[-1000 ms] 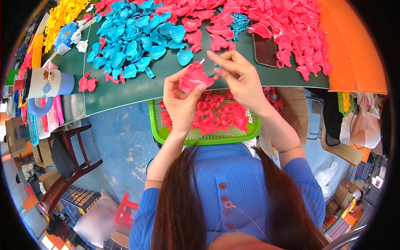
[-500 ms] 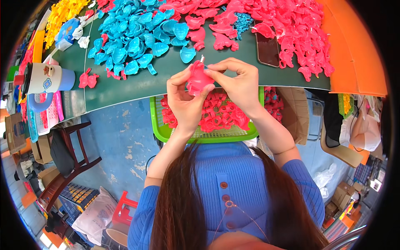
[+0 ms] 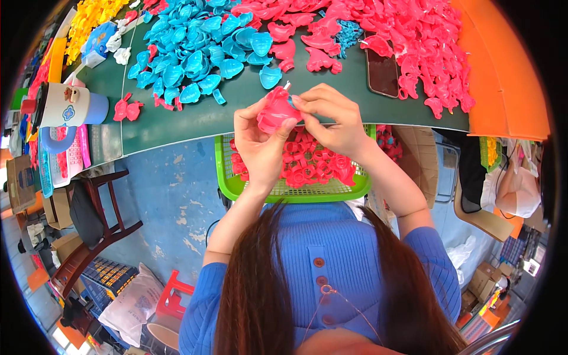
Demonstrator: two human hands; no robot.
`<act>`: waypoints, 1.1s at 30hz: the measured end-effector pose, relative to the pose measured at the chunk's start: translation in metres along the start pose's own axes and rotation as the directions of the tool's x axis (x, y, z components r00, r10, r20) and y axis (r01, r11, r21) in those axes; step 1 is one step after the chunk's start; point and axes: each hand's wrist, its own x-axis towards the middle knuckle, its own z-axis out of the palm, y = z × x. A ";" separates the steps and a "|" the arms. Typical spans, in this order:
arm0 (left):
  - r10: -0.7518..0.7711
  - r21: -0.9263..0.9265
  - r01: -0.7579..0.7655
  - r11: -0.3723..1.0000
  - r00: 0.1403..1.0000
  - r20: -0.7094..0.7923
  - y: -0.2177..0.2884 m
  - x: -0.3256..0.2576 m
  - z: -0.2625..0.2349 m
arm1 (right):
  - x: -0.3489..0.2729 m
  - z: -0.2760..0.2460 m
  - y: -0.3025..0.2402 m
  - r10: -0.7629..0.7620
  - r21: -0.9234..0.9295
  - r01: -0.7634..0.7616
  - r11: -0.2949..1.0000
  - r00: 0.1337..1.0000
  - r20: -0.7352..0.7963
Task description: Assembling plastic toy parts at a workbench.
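Note:
My left hand (image 3: 258, 145) is closed around a pinkish-red plastic part (image 3: 274, 111), holding it over the table's near edge. A short white peg (image 3: 287, 86) sticks up from the part's top. At its right side, my right hand (image 3: 338, 121) pinches a small blue plastic piece (image 3: 292, 102) against it. The fingers partly cover that piece, so its shape is unclear. Below both hands is a green basket (image 3: 221, 174) holding many red ring-shaped pieces (image 3: 313, 160).
On the green table (image 3: 177, 129) lie a heap of blue shell-shaped parts (image 3: 192, 56), a large pinkish-red heap (image 3: 423, 44), small blue pieces (image 3: 348, 34) and a phone (image 3: 383, 77). A mug (image 3: 74, 106) stands at the left; an orange panel (image 3: 503, 71) bounds the right.
The pinkish-red part has tilted and turned in my left hand, showing a broader side. My right hand has shifted slightly, and more of the small blue piece shows.

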 end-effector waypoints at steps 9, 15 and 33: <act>-0.096 -0.066 0.092 0.994 0.994 -0.060 -0.005 0.003 -0.005 | -0.006 0.013 -0.003 -0.050 -0.054 0.049 0.997 0.999 -0.012; 0.064 0.048 -0.069 0.996 0.992 0.104 0.007 0.017 -0.002 | 0.001 0.015 -0.010 -0.006 -0.075 0.000 0.997 0.996 -0.090; -0.246 -0.172 0.238 0.956 0.969 -0.025 0.027 0.030 -0.050 | 0.112 0.027 0.110 0.023 -0.513 -0.051 0.857 0.998 -0.061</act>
